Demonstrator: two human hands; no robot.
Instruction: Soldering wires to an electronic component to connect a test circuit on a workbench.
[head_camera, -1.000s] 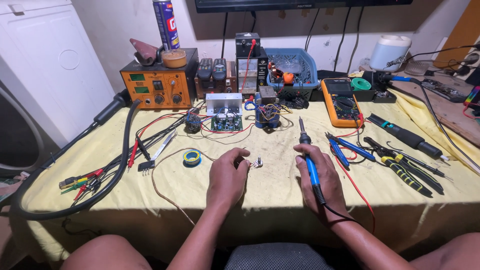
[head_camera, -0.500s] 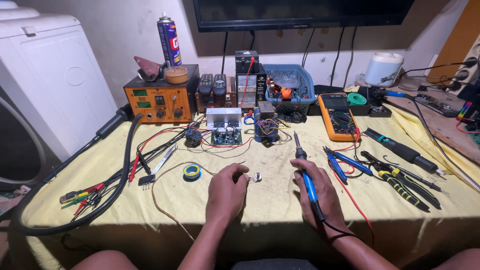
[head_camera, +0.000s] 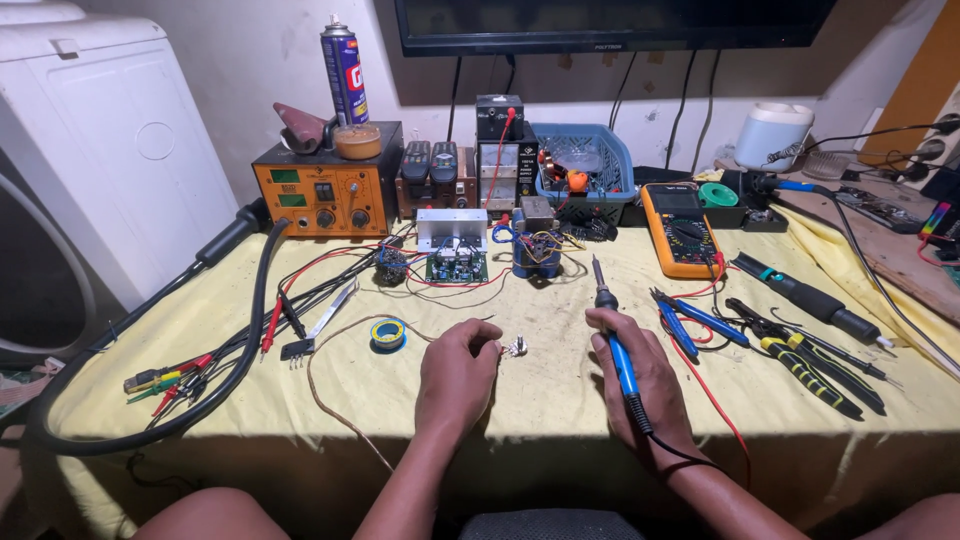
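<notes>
My right hand (head_camera: 640, 375) grips the blue-handled soldering iron (head_camera: 612, 328), tip raised toward the back of the yellow-covered table (head_camera: 560, 400), while my left hand (head_camera: 455, 365) pinches a small metal component (head_camera: 515, 347) resting just beside it.

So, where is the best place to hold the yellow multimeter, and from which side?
Probably grip the yellow multimeter across its long side edges, coming from above and the front. It lies flat, face up on the yellow cloth; its sides look bare, while red leads run off its near end, so avoid that end.
</notes>
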